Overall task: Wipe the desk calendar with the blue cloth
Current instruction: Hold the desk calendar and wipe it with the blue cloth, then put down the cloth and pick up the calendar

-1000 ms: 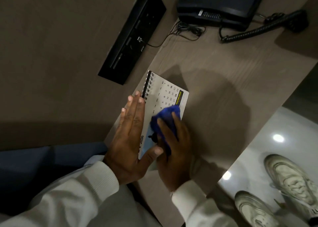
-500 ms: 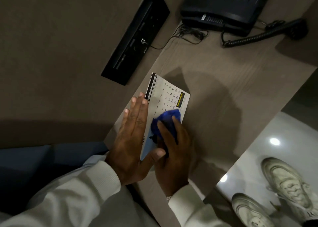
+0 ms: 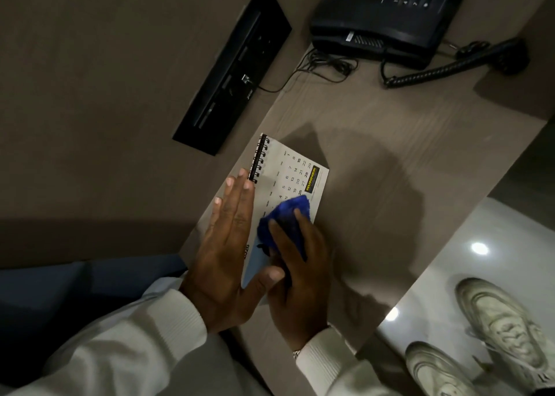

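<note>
A white spiral-bound desk calendar (image 3: 292,171) lies flat on the brown desk (image 3: 390,143), its black binding toward the wall. My left hand (image 3: 229,245) rests flat on its left part, fingers straight and close together, fingertips beside the binding. My right hand (image 3: 297,278) presses a bunched blue cloth (image 3: 286,218) onto the lower middle of the page. The near end of the calendar is hidden under both hands.
A black desk phone (image 3: 387,14) with a coiled cord (image 3: 444,71) stands at the far end. A black socket panel (image 3: 234,71) sits in the wall to the left. The desk's right edge drops to a glossy floor where two pale shoes (image 3: 495,335) show.
The cloth and my right hand have stayed on the same lower part of the page, shifting only slightly. My left hand keeps its flat hold.
</note>
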The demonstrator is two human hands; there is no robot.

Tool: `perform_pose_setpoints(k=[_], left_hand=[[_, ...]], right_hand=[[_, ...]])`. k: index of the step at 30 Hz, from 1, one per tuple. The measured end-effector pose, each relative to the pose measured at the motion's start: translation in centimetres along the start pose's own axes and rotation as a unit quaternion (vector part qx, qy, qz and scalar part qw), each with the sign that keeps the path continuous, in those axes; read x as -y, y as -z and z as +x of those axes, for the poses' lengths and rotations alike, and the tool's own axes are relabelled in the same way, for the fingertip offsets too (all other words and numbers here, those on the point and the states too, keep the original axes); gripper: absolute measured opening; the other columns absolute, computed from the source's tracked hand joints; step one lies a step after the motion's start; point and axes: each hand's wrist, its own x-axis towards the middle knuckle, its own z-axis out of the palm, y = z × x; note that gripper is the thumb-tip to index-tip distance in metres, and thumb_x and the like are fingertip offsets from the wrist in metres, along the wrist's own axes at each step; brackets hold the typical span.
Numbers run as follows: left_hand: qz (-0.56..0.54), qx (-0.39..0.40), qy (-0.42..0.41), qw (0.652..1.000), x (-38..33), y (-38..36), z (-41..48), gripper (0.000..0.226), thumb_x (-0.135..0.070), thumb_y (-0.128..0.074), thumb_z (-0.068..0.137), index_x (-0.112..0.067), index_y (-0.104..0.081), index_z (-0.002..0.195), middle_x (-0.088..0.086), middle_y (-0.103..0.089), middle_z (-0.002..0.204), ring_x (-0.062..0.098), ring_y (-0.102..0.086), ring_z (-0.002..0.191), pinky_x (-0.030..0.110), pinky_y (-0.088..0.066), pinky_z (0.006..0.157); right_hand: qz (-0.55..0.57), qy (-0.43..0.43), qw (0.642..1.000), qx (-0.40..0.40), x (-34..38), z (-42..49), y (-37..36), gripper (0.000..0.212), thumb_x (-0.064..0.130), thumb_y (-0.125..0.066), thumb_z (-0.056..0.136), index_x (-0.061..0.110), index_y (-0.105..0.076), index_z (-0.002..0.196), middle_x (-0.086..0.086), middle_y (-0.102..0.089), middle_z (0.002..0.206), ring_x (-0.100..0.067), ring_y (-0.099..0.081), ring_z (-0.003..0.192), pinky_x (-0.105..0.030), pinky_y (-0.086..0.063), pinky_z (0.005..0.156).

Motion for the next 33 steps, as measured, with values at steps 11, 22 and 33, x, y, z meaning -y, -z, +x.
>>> perform_pose_setpoints(k=[11, 22, 33], left_hand=[[0.013, -0.004, -0.018, 1.000, -0.1, -0.1, 0.0, 0.100, -0.078, -0.024, 0.084, -0.015, 0.012, 0.153, 0.001, 0.015, 0.165, 0.025, 0.011, 0.154, 0.063, -0.010, 0.120], [0.067, -0.018, -0.040, 0.997, 0.5, -0.1, -0.4, 0.095, -0.062, -0.040, 0.091, -0.001, -0.001, 0.153, 0.013, 0.004, 0.165, 0.033, -0.001, 0.154, 0.057, -0.015, 0.121], [0.149, 0.028, 0.053, 0.987, -0.9, 0.9, -0.2, 0.094, -0.071, -0.025, 0.089, -0.011, 0.009, 0.154, 0.012, 0.005, 0.166, 0.027, 0.002, 0.154, 0.051, -0.013, 0.123]], right_hand=[[0.029, 0.013, 0.996, -0.084, 0.3, 9.0, -0.5, 0.044, 0.017, -0.050, 0.094, 0.024, -0.051, 0.137, -0.015, -0.041, 0.153, -0.038, -0.042, 0.136, -0.057, -0.044, 0.103], [0.004, -0.074, 0.996, 0.046, -0.3, 0.0, 1.4, 0.051, 0.009, -0.061, 0.094, 0.024, -0.045, 0.140, -0.013, -0.038, 0.155, -0.032, -0.035, 0.144, -0.053, -0.042, 0.110], [-0.163, 0.057, 0.953, 0.247, 0.1, 2.9, 15.4, 0.043, 0.006, -0.064, 0.089, 0.017, -0.060, 0.130, -0.007, -0.050, 0.143, -0.033, -0.052, 0.132, -0.050, -0.046, 0.108]])
